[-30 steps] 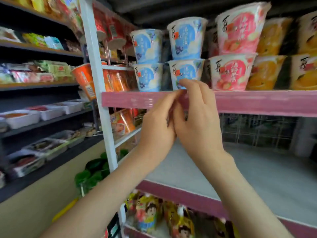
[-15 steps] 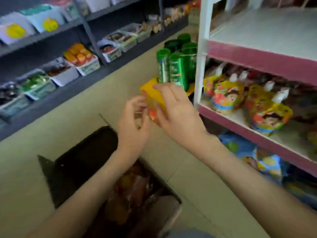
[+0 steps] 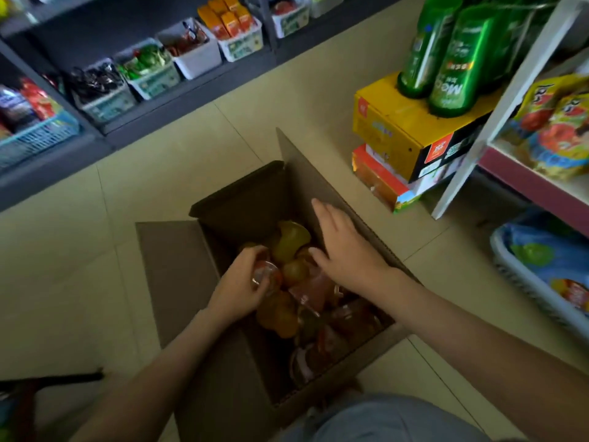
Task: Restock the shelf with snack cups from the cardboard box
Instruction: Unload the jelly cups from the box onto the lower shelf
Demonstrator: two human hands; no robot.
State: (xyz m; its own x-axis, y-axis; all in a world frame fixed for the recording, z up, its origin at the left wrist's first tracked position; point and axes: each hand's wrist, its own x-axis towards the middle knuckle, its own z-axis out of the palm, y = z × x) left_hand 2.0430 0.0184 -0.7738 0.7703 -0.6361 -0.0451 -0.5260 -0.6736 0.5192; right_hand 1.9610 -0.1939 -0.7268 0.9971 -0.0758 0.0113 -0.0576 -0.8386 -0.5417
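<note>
An open cardboard box (image 3: 178,282) stands on the floor below me, its flaps folded out. Inside lie several snack cups in orange, yellow and red wrapping. My left hand (image 3: 242,285) is in the box with its fingers curled round a reddish snack cup (image 3: 266,275). My right hand (image 3: 344,250) hovers over the cups with fingers spread and straight, near a yellow cup (image 3: 291,240), holding nothing. The pink-edged shelf (image 3: 535,183) stands at the right.
Stacked yellow and orange cartons (image 3: 398,129) with green canisters (image 3: 455,68) on top stand by the shelf's white post (image 3: 497,116). A basket of blue packs (image 3: 541,266) sits low right. A dark rack with white bins (image 3: 197,55) runs along the left.
My view dropped from the shelf of stacked cups to the box on the floor. Both hands came down into the box, and the left hand took hold of a cup.
</note>
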